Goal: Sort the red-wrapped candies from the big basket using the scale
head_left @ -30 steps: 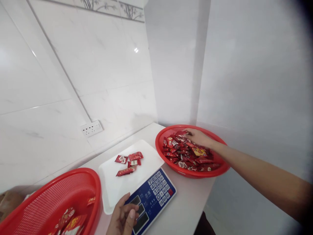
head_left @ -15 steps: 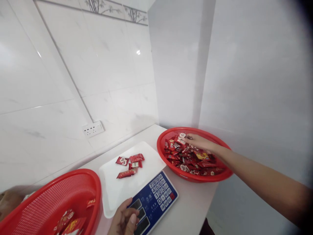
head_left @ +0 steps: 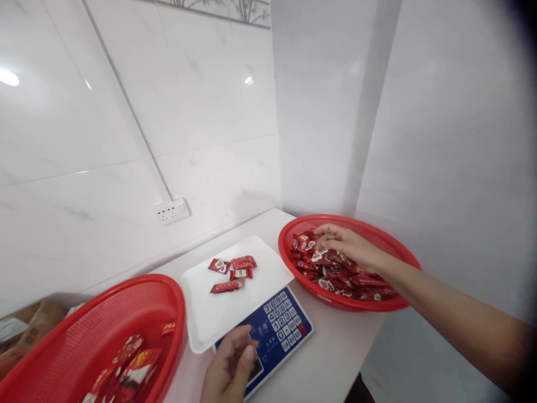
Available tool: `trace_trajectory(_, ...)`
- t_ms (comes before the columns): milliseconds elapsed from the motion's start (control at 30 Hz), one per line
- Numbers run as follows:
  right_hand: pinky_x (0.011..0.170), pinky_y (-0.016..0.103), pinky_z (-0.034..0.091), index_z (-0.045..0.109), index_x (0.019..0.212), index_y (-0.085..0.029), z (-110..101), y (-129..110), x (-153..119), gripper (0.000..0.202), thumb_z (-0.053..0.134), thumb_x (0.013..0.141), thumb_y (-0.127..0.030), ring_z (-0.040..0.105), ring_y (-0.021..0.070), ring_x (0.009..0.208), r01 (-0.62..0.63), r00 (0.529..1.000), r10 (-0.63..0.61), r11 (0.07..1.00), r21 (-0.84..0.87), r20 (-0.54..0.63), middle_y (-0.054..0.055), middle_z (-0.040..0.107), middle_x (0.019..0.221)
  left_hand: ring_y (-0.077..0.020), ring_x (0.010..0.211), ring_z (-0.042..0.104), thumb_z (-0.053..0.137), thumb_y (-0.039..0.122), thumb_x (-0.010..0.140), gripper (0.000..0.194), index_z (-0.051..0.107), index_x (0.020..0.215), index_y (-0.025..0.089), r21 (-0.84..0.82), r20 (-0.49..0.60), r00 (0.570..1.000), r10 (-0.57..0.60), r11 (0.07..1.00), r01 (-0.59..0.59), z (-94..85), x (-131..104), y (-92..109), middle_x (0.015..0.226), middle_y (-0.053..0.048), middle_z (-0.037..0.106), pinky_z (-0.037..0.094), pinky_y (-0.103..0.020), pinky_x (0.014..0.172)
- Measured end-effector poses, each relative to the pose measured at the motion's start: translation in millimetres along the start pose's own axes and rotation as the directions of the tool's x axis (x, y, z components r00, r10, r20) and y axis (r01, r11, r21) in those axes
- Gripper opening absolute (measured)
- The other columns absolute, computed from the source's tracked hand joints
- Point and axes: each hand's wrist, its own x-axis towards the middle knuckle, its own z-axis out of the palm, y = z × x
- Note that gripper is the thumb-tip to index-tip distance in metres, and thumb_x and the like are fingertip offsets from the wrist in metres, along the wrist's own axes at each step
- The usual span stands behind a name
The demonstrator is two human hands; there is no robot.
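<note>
Over the heaped packets (head_left: 331,279) of the right basket (head_left: 284,249), the right hand (head_left: 346,244) extends back-up, fingers loosely bent, grip on any packet unclear, while the left hand (head_left: 226,364), half-curled with thumb apart from fingers, hangs above one scale (head_left: 272,348), four packets (head_left: 240,273) on its pan (head_left: 213,316), second basket (head_left: 178,319) at left.

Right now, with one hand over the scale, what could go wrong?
The left hand covers part of the scale, so it may hide a figure or lean on the panel. The right basket seems to reach the table edge; a push from the right hand, which is over its pile, might shift it. That basket also sits close to the tray, so a nudge could disturb the four packets there.
</note>
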Motion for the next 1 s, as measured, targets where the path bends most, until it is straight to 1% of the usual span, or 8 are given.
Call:
trace_trajectory(200, 0.064, 0.030, 0.046, 0.043, 0.090, -0.022, 80.1, -22.6, -37.5, 0.022, 0.056, 0.073, -0.028, 0.058, 0.0149, 0.067, 0.188, 0.923, -0.232, 0.968, 0.167, 0.307, -0.001, 0.062, 0.071, -0.0183, 0.082, 0.063, 0.061, 0.046, 0.075, 0.051, 0.050, 0.117, 0.019, -0.191, 0.206, 0.975, -0.083, 0.974, 0.123, 35.3, -2.1, 23.1, 0.097, -0.009, 0.064, 0.051, -0.029, 0.067)
trace_trajectory(333, 0.052, 0.024, 0.044, 0.046, 0.099, -0.024, 122.4, -16.3, -59.9, 0.024, 0.055, 0.077, -0.028, 0.052, 0.0085, 0.056, 0.098, 0.890, -0.175, 0.975, 0.197, 0.421, 0.001, 0.061, 0.090, -0.0135, 0.076, 0.061, 0.062, 0.033, 0.078, 0.034, 0.054, 0.106, 0.018, -0.335, 0.208, 0.977, -0.036, 0.936, 0.106, 39.1, 1.2, 24.3, 0.092, -0.006, 0.066, 0.046, -0.024, 0.064)
trace_trajectory(400, 0.048, 0.022, 0.041, 0.046, 0.105, -0.025, 133.9, -12.5, -65.5, 0.029, 0.055, 0.078, -0.031, 0.049, 0.0075, 0.052, 0.029, 0.903, -0.106, 0.982, 0.187, 0.416, -0.001, 0.060, 0.082, -0.0117, 0.072, 0.060, 0.064, 0.030, 0.077, 0.026, 0.055, 0.097, 0.017, -0.344, 0.158, 0.987, -0.004, 0.937, 0.059, 32.8, 3.2, 21.9, 0.086, -0.004, 0.067, 0.044, -0.022, 0.064)
trace_trajectory(533, 0.038, 0.018, 0.034, 0.046, 0.109, -0.024, 139.1, -7.4, -67.0, 0.038, 0.056, 0.077, -0.041, 0.043, 0.0076, 0.042, -0.062, 0.958, 0.001, 0.978, 0.201, 0.288, -0.010, 0.043, 0.051, -0.0122, 0.070, 0.058, 0.062, 0.031, 0.077, 0.023, 0.054, 0.095, 0.019, -0.196, 0.008, 0.998, 0.060, 0.979, -0.058, 11.3, 12.2, 23.8, 0.084, -0.003, 0.067, 0.044, -0.022, 0.061)
trace_trajectory(700, 0.031, 0.019, 0.034, 0.049, 0.106, -0.024, 129.9, 3.4, -63.7, 0.044, 0.059, 0.072, -0.050, 0.048, 0.0068, 0.046, -0.100, 0.987, 0.068, 0.969, 0.226, 0.147, 0.004, 0.060, 0.099, -0.0160, 0.077, 0.061, 0.054, 0.033, 0.081, 0.024, 0.057, 0.100, 0.019, 0.219, -0.064, 0.981, 0.181, 0.962, -0.163, -13.9, 32.4, 33.0, 0.090, -0.004, 0.068, 0.047, -0.027, 0.070)
trace_trajectory(833, 0.046, 0.024, 0.048, 0.054, 0.102, -0.023, 122.2, 10.5, -64.3, 0.043, 0.060, 0.072, -0.053, 0.057, 0.0120, 0.058, -0.062, 0.995, 0.041, 0.973, 0.222, 0.095, 0.007, 0.062, 0.103, -0.0242, 0.096, 0.059, 0.052, 0.032, 0.080, 0.029, 0.061, 0.105, 0.021, 0.542, -0.060, 0.966, 0.252, 0.821, -0.180, -25.5, 48.1, 30.2, 0.110, -0.009, 0.064, 0.044, -0.041, 0.085)
trace_trajectory(900, 0.054, 0.026, 0.052, 0.057, 0.100, -0.022, 116.6, 12.2, -66.0, 0.042, 0.060, 0.072, -0.054, 0.060, 0.0156, 0.067, -0.015, 0.999, 0.007, 0.983, 0.185, 0.044, 0.007, 0.064, 0.096, -0.0278, 0.116, 0.047, 0.054, 0.030, 0.079, 0.031, 0.061, 0.108, 0.022, 0.656, -0.083, 0.926, 0.369, 0.720, -0.228, -30.2, 50.9, 28.2, 0.125, -0.010, 0.055, 0.034, -0.047, 0.098)
trace_trajectory(1000, 0.044, 0.025, 0.048, 0.057, 0.103, -0.022, 101.3, 15.7, -69.1, 0.044, 0.057, 0.074, -0.055, 0.057, 0.0148, 0.054, 0.001, 0.999, 0.003, 0.997, 0.081, -0.054, 0.002, 0.061, 0.069, -0.0264, 0.121, 0.042, 0.051, 0.033, 0.083, 0.032, 0.058, 0.112, 0.021, 0.754, -0.099, 0.853, 0.513, 0.598, -0.271, -38.4, 43.1, 28.6, 0.128, -0.012, 0.052, 0.032, -0.048, 0.101)
